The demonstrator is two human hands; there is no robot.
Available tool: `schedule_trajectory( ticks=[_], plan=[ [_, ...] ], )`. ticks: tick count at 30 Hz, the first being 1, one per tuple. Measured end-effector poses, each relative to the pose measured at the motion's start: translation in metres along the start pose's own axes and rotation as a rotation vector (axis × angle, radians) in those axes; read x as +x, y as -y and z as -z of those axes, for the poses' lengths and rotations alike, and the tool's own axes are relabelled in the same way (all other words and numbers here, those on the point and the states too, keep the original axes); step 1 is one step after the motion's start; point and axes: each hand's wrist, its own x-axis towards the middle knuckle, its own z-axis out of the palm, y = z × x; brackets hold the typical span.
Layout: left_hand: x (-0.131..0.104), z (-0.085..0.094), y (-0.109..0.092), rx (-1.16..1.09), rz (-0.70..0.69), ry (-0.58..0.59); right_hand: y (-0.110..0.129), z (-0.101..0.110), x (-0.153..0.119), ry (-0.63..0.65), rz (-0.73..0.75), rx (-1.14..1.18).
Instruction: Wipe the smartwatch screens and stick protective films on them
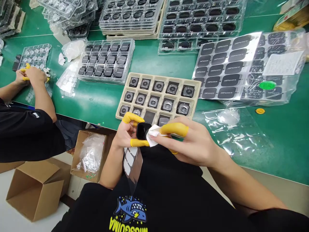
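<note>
My left hand (125,133), with yellow finger cots on some fingertips, grips a black smartwatch body (142,131) by its edges, dark screen facing up. A folded white wipe (154,134) is pinched in my right hand (185,138), which also wears yellow finger cots. The wipe touches the right part of the watch. Just beyond both hands lies a beige tray (198,88) holding rows of watch bodies, most with their round sensor backs up. Two near compartments show a flat dark surface instead. A sheet with white label shapes (131,161) hangs below my left hand.
Clear trays of dark square parts (102,59) and stacked trays (131,19) stand further back. Label sheets (219,67) and a plastic bag (238,129) lie right. A co-worker's hands (33,75) work at left. Cardboard boxes (36,190) stand below the table edge.
</note>
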Motion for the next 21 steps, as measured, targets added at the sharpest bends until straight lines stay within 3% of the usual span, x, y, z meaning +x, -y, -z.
schedule_trajectory(
  ticks=[5,9,15,21],
  plan=[
    [-0.003,0.005,0.003,-0.031,-0.007,0.001,-0.007,0.002,-0.006,0.081,0.015,0.037],
    [-0.004,0.004,0.004,-0.033,0.003,0.024,-0.011,0.004,-0.014,0.031,-0.069,0.006],
    [-0.004,0.001,0.003,-0.087,-0.05,0.012,-0.008,0.002,-0.013,-0.004,-0.066,-0.012],
    [-0.006,0.005,0.006,-0.054,-0.007,0.04,-0.005,0.002,-0.01,-0.063,-0.097,0.037]
  ],
)
